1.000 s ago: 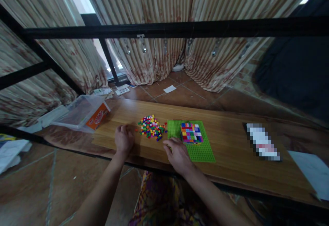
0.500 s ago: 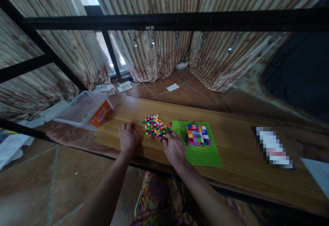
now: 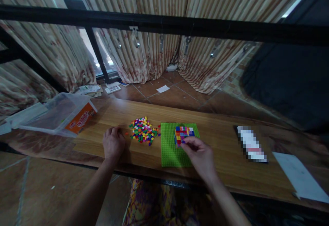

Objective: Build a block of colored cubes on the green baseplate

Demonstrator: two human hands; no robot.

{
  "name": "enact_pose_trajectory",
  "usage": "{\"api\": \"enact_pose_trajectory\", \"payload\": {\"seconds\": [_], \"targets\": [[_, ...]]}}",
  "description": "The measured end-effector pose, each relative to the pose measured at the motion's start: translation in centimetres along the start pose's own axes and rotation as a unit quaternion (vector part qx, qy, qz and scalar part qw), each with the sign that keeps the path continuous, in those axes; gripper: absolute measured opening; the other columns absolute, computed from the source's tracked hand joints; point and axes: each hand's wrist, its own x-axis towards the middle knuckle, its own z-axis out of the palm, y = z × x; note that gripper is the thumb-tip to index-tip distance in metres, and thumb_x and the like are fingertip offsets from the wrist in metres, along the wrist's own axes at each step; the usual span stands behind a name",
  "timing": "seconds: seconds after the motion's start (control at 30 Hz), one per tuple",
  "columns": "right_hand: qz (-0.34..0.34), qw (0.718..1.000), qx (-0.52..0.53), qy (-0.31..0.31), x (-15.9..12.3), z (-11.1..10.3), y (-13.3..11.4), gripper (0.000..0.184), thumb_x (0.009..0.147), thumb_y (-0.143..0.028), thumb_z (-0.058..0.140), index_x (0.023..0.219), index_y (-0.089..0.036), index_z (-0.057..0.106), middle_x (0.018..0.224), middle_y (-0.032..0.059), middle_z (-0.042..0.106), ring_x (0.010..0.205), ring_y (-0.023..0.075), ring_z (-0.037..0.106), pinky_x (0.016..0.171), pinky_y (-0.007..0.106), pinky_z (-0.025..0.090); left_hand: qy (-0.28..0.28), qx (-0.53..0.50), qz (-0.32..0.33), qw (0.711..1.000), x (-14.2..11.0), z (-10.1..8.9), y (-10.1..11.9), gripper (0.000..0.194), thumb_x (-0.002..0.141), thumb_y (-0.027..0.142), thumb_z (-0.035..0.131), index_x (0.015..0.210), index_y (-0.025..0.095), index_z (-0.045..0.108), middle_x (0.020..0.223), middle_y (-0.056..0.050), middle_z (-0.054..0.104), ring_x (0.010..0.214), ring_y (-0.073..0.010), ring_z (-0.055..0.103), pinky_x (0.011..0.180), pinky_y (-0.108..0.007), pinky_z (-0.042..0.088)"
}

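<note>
My right hand [image 3: 200,154] is over the near right part of a square block of many-coloured toy bricks [image 3: 184,131]. Its thumb and forefinger pinch a small dark blue brick [image 3: 183,142] at the block's near side; whether that brick touches the block I cannot tell. The block stands on a green studded baseplate [image 3: 169,155], partly hidden behind my fingers. My left hand [image 3: 113,143] rests palm down on the wooden table, fingers loosely bent, with no object visible in it. Just right of it lies a loose pile of small coloured bricks [image 3: 144,130].
A clear plastic box [image 3: 59,113] with an orange label stands at the table's left end. Right of the baseplate lies a pixelated flat object [image 3: 252,144], with a white sheet [image 3: 299,176] beyond it. A black metal bar [image 3: 154,27] crosses above the table [image 3: 221,171].
My right hand has moved from the brick pile to the block on the baseplate, now with a brick between its fingertips. My left hand stays beside the pile. The view has shifted right.
</note>
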Motion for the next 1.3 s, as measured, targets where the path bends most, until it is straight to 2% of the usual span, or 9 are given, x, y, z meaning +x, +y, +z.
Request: {"api": "enact_pose_trajectory", "payload": {"seconds": [0.13, 0.23, 0.43, 0.63, 0.77, 1.03, 1.2, 1.3], "targets": [[0.011, 0.998, 0.006, 0.055, 3.2, -3.3, 0.9, 0.022, 0.069, -0.033, 0.071, 0.087, -0.021, 0.071, 0.081, 0.003, 0.073, 0.073, 0.0188, 0.066, 0.07, 0.032, 0.052, -0.002, 0.003, 0.0, 1.0, 0.0, -0.1, 0.1, 0.032, 0.081, 0.018, 0.042, 0.103, 0.014, 0.065, 0.105, -0.013, 0.061, 0.1, -0.0271, 0.054, 0.092, -0.041, 0.042], [0.011, 0.999, -0.022, 0.04, 5.2, -4.3, 1.5, 0.024, 0.07, -0.034, 0.07, 0.09, -0.021, 0.073, 0.087, 0.0045, 0.074, 0.079, 0.0207, 0.068, 0.075, 0.035, 0.053, 0.0, 0.003, 0.001, 1.0, 0.0, -0.1, 0.1, 0.032, 0.081, 0.019, 0.042, 0.103, 0.014, 0.065, 0.106, -0.014, 0.061, 0.101, -0.0275, 0.054, 0.093, -0.041, 0.043], [-0.051, 0.989, -0.131, -0.045, 7.5, -3.8, 2.4, 0.021, 0.082, -0.03, 0.058, 0.095, -0.024, 0.074, 0.097, 0.0034, 0.074, 0.087, 0.0195, 0.068, 0.083, 0.035, 0.051, -0.004, -0.011, -0.007, 1.0, 0.1, -0.2, 0.2, 0.03, 0.08, 0.02, 0.043, 0.1, 0.014, 0.065, 0.105, -0.013, 0.06, 0.101, -0.0277, 0.054, 0.093, -0.042, 0.043], [-0.181, 0.945, -0.257, -0.09, 8.6, -3.5, 2.4, 0.022, 0.087, -0.023, 0.054, 0.094, -0.026, 0.074, 0.092, 0.0037, 0.073, 0.094, 0.0209, 0.062, 0.087, 0.036, 0.048, -0.007, 0.007, -0.003, 1.0, 0.2, -0.2, 0.2, 0.03, 0.079, 0.021, 0.043, 0.099, 0.013, 0.065, 0.102, -0.013, 0.061, 0.099, -0.0277, 0.054, 0.092, -0.042, 0.044], [-0.214, 0.933, -0.265, -0.115, 8.6, -3.7, 2.4, 0.025, 0.089, -0.021, 0.05, 0.095, -0.025, 0.074, 0.09, 0.0056, 0.072, 0.093, 0.0218, 0.059, 0.084, 0.037, 0.047, 0.002, 0.027, 0.008, 1.0, 0.3, 0.1, -0.1, 0.03, 0.081, 0.022, 0.042, 0.098, 0.014, 0.065, 0.1, -0.013, 0.061, 0.097, -0.0272, 0.055, 0.09, -0.041, 0.045], [-0.171, 0.954, -0.211, -0.129, 9.0, -3.7, 2.5, 0.023, 0.089, -0.024, 0.051, 0.09, -0.024, 0.074, 0.092, 0.0041, 0.072, 0.094, 0.0196, 0.061, 0.086, 0.034, 0.046, 0.005, 0.036, 0.008, 0.999, 0.3, 0.3, -0.2, 0.03, 0.081, 0.022, 0.043, 0.099, 0.015, 0.065, 0.1, -0.013, 0.061, 0.097, -0.0274, 0.055, 0.088, -0.041, 0.046], [-0.081, 0.978, -0.126, -0.144, 9.7, -3.5, 3.4, 0.019, 0.083, -0.028, 0.056, 0.088, -0.024, 0.074, 0.092, 0.0027, 0.074, 0.088, 0.0185, 0.066, 0.084, 0.034, 0.048, 0.004, 0.035, 0.011, 0.999, 0.3, 0.4, -0.2, 0.03, 0.08, 0.021, 0.044, 0.099, 0.014, 0.065, 0.1, -0.013, 0.061, 0.096, -0.0276, 0.055, 0.089, -0.042, 0.046], [-0.038, 0.986, -0.05, -0.152, 10.2, -3.5, 4.1, 0.02, 0.078, -0.029, 0.062, 0.094, -0.023, 0.074, 0.092, 0.003, 0.075, 0.084, 0.018, 0.068, 0.081, 0.033, 0.05, 0.009, 0.032, 0.008, 0.999, 0.3, 0.4, -0.3, 0.03, 0.081, 0.02, 0.043, 0.099, 0.014, 0.065, 0.101, -0.014, 0.061, 0.096, -0.0277, 0.055, 0.088, -0.042, 0.046]]}}
